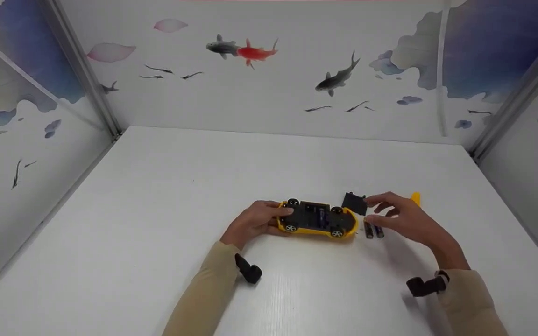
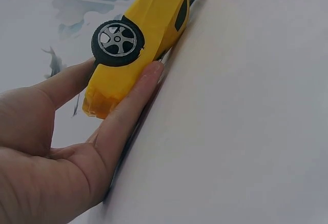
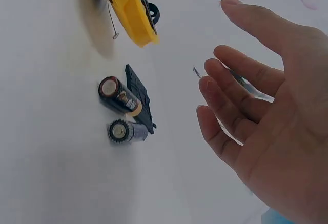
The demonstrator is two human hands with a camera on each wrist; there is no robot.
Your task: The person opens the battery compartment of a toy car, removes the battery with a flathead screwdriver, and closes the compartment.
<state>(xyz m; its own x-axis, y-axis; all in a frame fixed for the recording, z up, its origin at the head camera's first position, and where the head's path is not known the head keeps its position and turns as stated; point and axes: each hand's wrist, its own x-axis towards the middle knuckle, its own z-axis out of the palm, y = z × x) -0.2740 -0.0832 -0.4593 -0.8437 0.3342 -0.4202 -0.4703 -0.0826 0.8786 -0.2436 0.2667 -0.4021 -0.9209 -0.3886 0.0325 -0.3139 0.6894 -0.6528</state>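
Observation:
A yellow toy car (image 1: 306,218) lies wheels-up, its black underside showing an uncovered battery compartment with a dark battery (image 1: 322,217) inside. My left hand (image 1: 257,217) holds the car by its left end, thumb on the underside and fingers beneath, as the left wrist view also shows on the yellow body (image 2: 159,14). To the right of the car, two batteries (image 3: 120,96) lie side by side next to a black battery cover (image 1: 354,204). Above them hovers my right hand (image 1: 407,217), fingers loosely bent and apart, with nothing between them in the right wrist view.
A small yellow object (image 1: 416,199), partly hidden, lies behind the right hand. The white table (image 1: 157,186) is enclosed by panels (image 1: 273,98) printed with fish. A thin wire (image 3: 111,19) with a small tip shows beside the car.

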